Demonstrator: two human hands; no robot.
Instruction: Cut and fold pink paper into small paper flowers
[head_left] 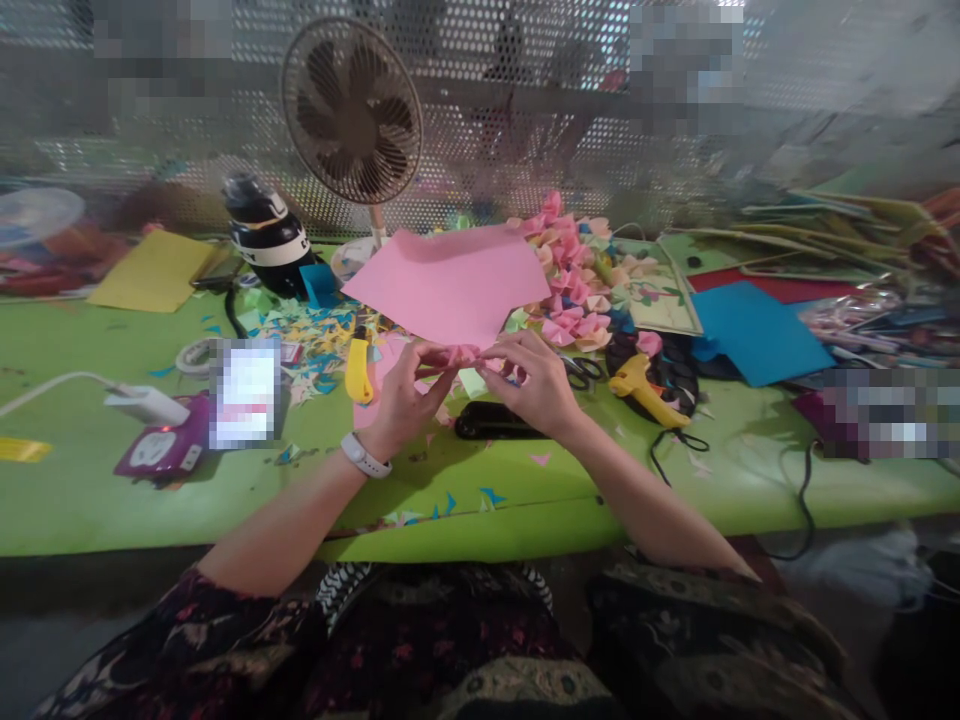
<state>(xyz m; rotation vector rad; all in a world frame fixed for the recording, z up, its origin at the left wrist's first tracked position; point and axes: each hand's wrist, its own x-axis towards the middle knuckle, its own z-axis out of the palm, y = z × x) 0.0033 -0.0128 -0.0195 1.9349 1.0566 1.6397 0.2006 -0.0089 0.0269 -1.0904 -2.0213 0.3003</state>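
Over the middle of a green table, between its near and far edges, I hold a small pink paper piece. The thumb and fingertips of my left hand pinch its left end; those of my right hand pinch its right end. A large pink sheet spreads just beyond my hands, toward the far edge, with a heap of folded paper shapes at its right. A yellow cutter lies just beside my left hand. Near the far edge stand a black bottle and a fan.
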